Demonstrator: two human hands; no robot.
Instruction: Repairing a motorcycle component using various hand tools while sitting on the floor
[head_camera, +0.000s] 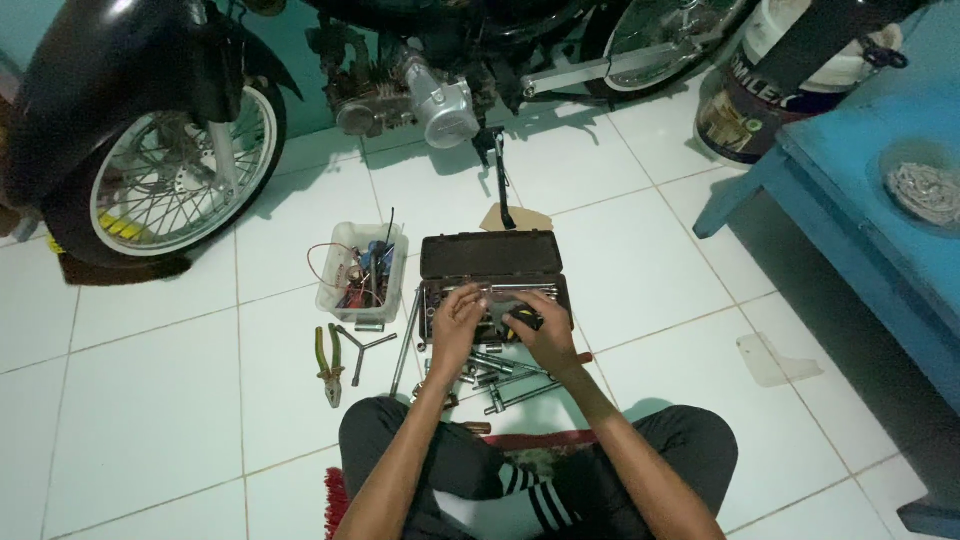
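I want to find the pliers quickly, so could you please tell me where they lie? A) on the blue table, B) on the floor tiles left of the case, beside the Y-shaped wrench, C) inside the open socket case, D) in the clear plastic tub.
B: the pliers lie on the white floor next to the Y-shaped wrench, left of the case and below the tub.

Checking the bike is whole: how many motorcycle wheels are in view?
2. The front wheel stands at the upper left. The rear wheel is at the top, right of the engine, partly cut off by the frame edge.
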